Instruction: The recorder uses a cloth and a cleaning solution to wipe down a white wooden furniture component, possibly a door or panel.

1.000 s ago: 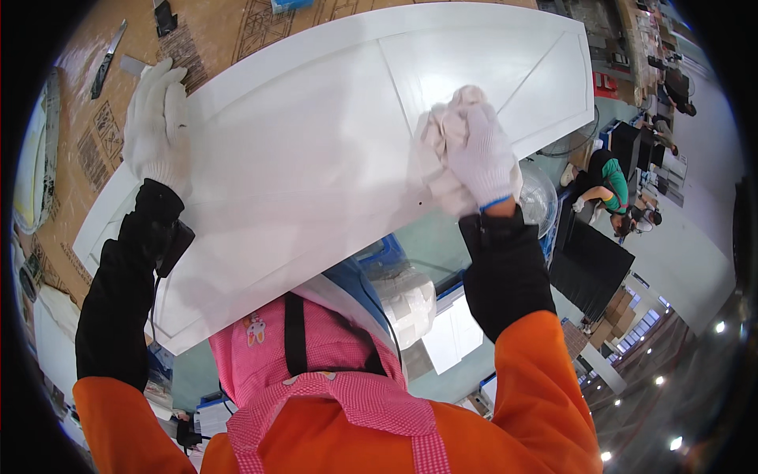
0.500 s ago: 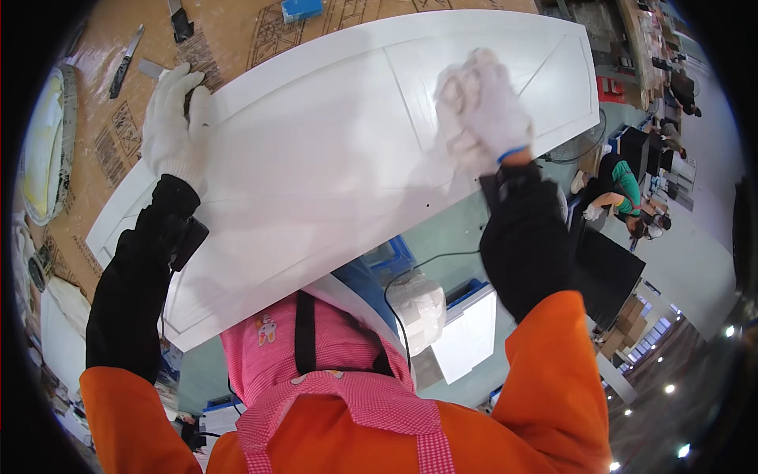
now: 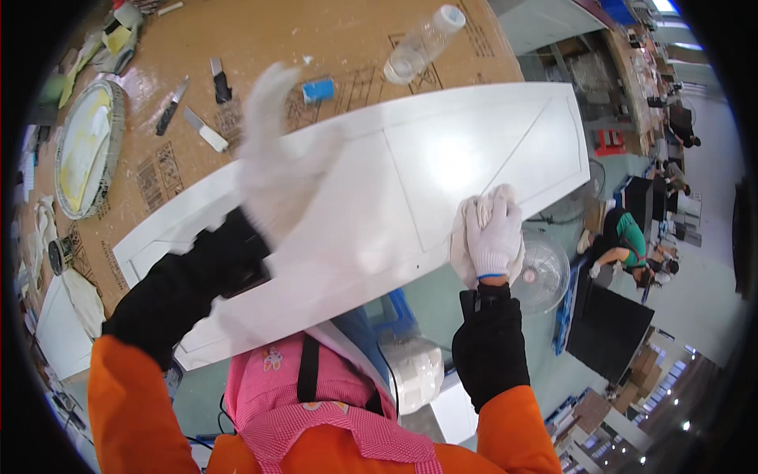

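— Where does the white panel (image 3: 442, 170) lie?

— Slantwise across the brown cardboard-covered table (image 3: 260, 31), its near long edge jutting past the table toward the person. It is a long white board with shallow recessed fields and a thin diagonal line at its far right end.

— Any packages or printed marks?

— The cardboard bears dark printed box marks just beyond the panel's far edge. A clear plastic bottle (image 3: 418, 43) with a white cap lies on its side above the panel, and a small blue block (image 3: 318, 90) sits close to the far edge. To the left are scrapers (image 3: 204, 129) and a round tray (image 3: 83, 146) smeared with yellowish-white paste.

— And the room?

— A workshop with a grey-green floor; a round fan (image 3: 541, 272) stands below the panel's right end, and another person in a green top (image 3: 628, 237) crouches farther right.

— The hands?

— Both wear white gloves. The right hand (image 3: 493, 233) presses a bunched white cloth (image 3: 466, 237) on the panel's near edge, fingers curled over it. The left hand (image 3: 272, 150) is blurred above the panel's middle, fingers loosely spread, gripping nothing; I cannot tell whether it touches.
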A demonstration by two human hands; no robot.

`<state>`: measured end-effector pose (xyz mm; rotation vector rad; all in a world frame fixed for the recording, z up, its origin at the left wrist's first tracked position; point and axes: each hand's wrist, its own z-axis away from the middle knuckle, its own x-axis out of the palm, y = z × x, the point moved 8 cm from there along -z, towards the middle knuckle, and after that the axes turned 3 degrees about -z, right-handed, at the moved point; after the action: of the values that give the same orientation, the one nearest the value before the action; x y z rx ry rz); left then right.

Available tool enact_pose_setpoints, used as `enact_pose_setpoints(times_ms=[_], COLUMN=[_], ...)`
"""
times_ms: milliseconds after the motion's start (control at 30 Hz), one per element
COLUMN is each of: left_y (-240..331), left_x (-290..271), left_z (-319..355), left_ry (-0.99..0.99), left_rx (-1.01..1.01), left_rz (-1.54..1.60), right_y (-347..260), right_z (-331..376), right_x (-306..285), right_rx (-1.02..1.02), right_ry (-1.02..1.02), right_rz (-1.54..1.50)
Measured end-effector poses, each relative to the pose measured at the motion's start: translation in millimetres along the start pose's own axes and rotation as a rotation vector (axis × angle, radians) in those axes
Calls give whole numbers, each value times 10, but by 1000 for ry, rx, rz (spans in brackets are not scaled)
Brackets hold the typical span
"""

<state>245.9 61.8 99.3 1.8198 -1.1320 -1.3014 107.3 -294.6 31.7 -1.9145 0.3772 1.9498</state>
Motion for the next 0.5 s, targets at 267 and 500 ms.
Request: enact_pose_setpoints(times_ms=[267, 500], left_y=[-294, 237], left_x=[1756, 1337], left_z=[-1241, -317], left_ry=[-392, -618], left_rx=[-75, 296], left_rz=[49, 213], right_y=[132, 337], right_z=[-356, -552], right_x=[-42, 52], right_rx=[-219, -164], right_ry=[288, 374], right_rz=[-14, -30])
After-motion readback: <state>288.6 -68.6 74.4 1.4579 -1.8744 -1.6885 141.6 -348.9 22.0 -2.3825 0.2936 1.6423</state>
